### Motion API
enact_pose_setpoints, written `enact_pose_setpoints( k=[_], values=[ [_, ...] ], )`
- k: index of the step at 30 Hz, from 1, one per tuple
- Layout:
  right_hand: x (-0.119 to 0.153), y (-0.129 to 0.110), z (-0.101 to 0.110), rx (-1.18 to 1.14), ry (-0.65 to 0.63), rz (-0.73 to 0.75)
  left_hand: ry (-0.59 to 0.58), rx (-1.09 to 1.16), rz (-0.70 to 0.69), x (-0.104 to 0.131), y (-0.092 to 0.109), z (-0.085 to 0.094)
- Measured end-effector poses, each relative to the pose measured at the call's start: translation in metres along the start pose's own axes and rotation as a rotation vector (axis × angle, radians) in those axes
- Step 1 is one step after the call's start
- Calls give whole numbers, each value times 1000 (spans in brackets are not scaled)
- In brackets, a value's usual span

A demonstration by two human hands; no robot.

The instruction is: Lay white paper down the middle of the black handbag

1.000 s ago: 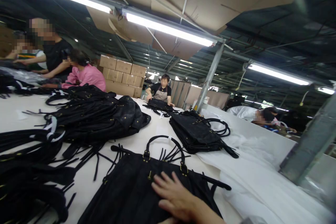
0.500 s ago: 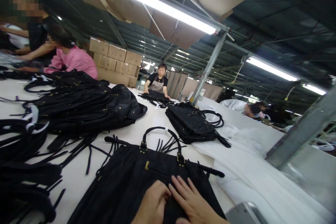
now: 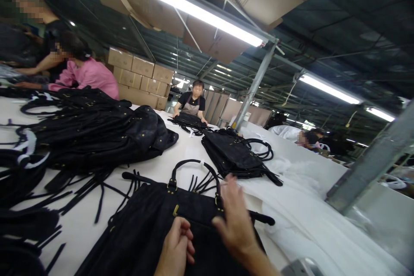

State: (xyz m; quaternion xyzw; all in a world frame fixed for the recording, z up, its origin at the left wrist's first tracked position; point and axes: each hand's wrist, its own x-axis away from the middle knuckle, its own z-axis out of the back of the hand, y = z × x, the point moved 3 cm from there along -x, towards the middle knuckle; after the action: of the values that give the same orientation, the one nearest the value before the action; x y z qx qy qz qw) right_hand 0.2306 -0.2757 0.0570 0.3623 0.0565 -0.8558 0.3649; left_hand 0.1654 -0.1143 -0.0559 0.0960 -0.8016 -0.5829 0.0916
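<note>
White surface (image 3: pixel 181 155), wide, strewn with dark bags. Black handbag (image 3: pixel 152 233) flat at near edge. Right hand (image 3: pixel 234 222) raised over its top, fingers spread, released. Left hand (image 3: pixel 176 248) on bag, fingers curled, pinching fabric.

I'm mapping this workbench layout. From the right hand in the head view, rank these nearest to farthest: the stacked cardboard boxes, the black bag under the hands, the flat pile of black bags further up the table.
1. Black bag: directly under the right hand, at the near edge.
2. Flat pile of black bags: just beyond, mid-table.
3. Cardboard boxes: far back left, behind the table.
</note>
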Motion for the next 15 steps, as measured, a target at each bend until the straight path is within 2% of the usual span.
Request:
enact_pose_setpoints(
  k=[1,2,3,4,5,6,9,10,11,12,13,14,15],
  values=[
    [17,-3,-26,-112,-197,-102,-7,8,-3,-1,-3,1],
    [28,-5,-47,-215,-406,-141,-20,11,-5,-3,-6,2],
    [32,-3,-58,-273,-523,-170,-33,10,-7,-4,-9,2],
    [29,2,-59,-323,-595,-212,-47,5,-7,-5,-13,2],
    [18,8,-50,-340,-577,-233,-62,-5,-4,-6,-15,2],
    [2,15,-33,-333,-489,-253,-76,-15,1,-7,-18,2],
    [-39,32,31,-227,-46,-260,-95,-43,7,-6,-18,1],
    [-40,33,45,-182,106,-255,-95,-55,6,-5,-16,2],
    [-34,32,50,-138,207,-252,-89,-71,5,-3,-14,3],
    [-21,30,45,-97,260,-263,-82,-93,6,-2,-12,4],
    [-4,26,30,-73,186,-260,-78,-130,5,-1,-10,5],
    [14,22,8,-99,12,-238,-93,-192,-15,0,-9,5],
    [34,18,-18,-151,-280,-246,-135,-286,-69,1,-9,4]
  ],
)
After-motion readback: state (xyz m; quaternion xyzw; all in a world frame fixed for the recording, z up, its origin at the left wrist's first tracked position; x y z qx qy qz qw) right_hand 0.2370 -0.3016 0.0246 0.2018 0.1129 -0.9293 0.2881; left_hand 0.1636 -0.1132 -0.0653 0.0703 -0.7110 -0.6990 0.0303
